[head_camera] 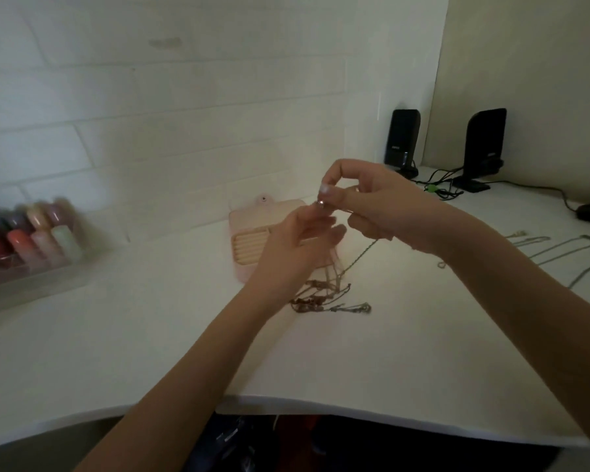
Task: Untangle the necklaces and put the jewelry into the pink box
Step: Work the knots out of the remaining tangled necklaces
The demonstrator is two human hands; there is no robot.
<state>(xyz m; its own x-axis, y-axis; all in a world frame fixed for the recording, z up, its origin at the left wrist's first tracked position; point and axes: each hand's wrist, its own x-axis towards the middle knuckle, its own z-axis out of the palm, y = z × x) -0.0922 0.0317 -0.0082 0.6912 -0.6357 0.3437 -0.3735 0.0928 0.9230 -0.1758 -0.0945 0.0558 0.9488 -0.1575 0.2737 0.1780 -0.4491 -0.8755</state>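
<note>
Above the open pale-pink ribbed jewelry box (252, 245), the right hand (372, 206) pinches a small bead of the tangled thin metal necklaces (327, 298). The left hand (304, 243) is relaxed, fingers touching strands. Chains hang straight down to the white desk (150, 335), just right of the box.

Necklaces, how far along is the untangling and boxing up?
Done: a few chains lie separated at the right, and the pink box is open. In hand: the right hand pinches a small piece while the left hand works the tangle hanging to the table. Left: finishing the tangle; the visible part of the box looks empty.
</note>
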